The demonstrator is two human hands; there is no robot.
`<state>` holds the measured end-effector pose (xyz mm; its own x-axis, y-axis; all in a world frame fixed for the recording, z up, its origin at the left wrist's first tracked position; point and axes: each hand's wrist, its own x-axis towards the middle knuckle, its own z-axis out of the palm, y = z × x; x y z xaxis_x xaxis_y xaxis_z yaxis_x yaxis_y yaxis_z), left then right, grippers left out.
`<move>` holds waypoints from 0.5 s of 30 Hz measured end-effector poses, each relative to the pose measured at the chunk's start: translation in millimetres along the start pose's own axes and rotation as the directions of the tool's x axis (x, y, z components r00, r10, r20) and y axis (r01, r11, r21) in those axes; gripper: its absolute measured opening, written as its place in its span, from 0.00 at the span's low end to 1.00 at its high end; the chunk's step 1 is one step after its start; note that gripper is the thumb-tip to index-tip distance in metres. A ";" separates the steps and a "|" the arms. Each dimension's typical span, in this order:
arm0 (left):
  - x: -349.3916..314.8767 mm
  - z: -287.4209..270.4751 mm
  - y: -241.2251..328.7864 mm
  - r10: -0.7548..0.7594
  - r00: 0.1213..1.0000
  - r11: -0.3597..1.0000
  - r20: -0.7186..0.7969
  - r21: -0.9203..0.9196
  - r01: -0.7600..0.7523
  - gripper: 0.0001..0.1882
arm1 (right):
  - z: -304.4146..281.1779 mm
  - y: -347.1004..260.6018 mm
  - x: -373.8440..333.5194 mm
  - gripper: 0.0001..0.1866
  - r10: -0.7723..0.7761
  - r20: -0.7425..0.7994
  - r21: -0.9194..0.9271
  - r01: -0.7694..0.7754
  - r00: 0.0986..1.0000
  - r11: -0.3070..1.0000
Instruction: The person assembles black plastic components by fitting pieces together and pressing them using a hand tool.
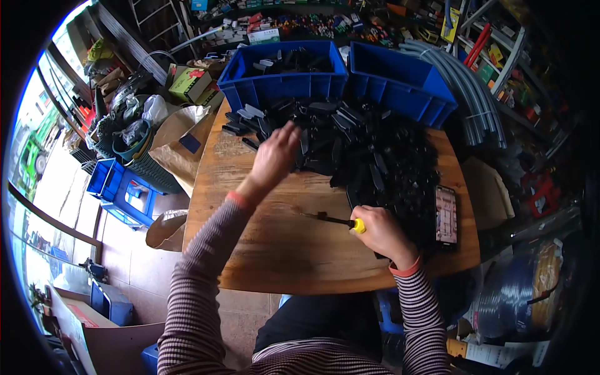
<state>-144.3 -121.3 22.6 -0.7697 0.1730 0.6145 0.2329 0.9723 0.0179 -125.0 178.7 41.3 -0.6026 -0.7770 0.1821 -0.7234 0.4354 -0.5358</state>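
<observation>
My left hand [274, 157] is over the near left edge of a heap of black plastic parts [322, 153]. Its fingers stretch toward the heap, slightly blurred, and I see nothing held in them. In my right hand [382, 231] is a screwdriver [337, 220] with a yellow-and-black handle, its thin tip pointing left above the bare wood. A small dark piece sits around the shaft near the tip. Long, flat black pieces lie at the heap's far left, while smaller black parts fill its right side.
The heap lies on a rounded wooden table [269, 250]. Two blue crates stand at its far edge: the left crate [281, 84] holds black pieces, the right crate [400, 94] stands beside it. A phone [446, 215] lies at the right. Paper bags [178, 147] and grey hoses [465, 94] flank the table.
</observation>
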 end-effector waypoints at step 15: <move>-104.4 -52.2 159.1 0.356 0.916 0.921 0.187 -0.236 -0.309 0.29 | 8.9 -15.5 -8.7 0.08 0.042 -0.347 0.129 0.004 0.937 0.992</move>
<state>4.2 7.1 2.4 -0.7331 0.5335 0.4217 0.5932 0.8050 0.0128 -105.5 174.6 40.7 -0.7117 -0.5519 0.4346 -0.6761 0.3698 -0.6373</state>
